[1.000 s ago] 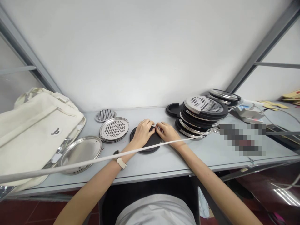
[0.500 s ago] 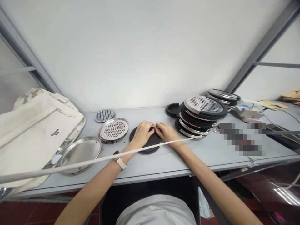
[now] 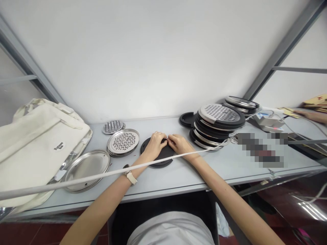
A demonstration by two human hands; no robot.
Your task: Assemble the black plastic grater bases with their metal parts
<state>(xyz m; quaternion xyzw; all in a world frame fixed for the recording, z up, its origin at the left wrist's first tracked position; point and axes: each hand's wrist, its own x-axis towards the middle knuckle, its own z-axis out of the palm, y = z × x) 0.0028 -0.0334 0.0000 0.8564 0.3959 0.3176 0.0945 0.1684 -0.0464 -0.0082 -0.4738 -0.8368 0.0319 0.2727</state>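
Note:
A black round disc (image 3: 162,157) lies flat on the table in front of me, partly covered by both hands. My left hand (image 3: 156,144) rests over its upper middle, fingers bent and closed near the far right rim. My right hand (image 3: 179,144) meets it there, thumb and forefinger pinched together. Whatever small part sits between the fingertips is hidden. Left of the disc is a short pile of round metal grater plates (image 3: 123,141). Nearer me lie plain round metal plates (image 3: 88,168). To the right rises a stack of black-rimmed grater discs (image 3: 219,114).
A cream cloth bag (image 3: 38,143) lies at the left. A small grater plate (image 3: 112,127) and a black notched ring (image 3: 183,120) lie near the wall. A white cable (image 3: 109,174) crosses in front of my forearms. Another person's hand (image 3: 315,116) reaches in at far right.
My hands stay at the same spot on the black disc, with only slight finger movement. Another person's hand has come into view at the far right. The view has shifted slightly.

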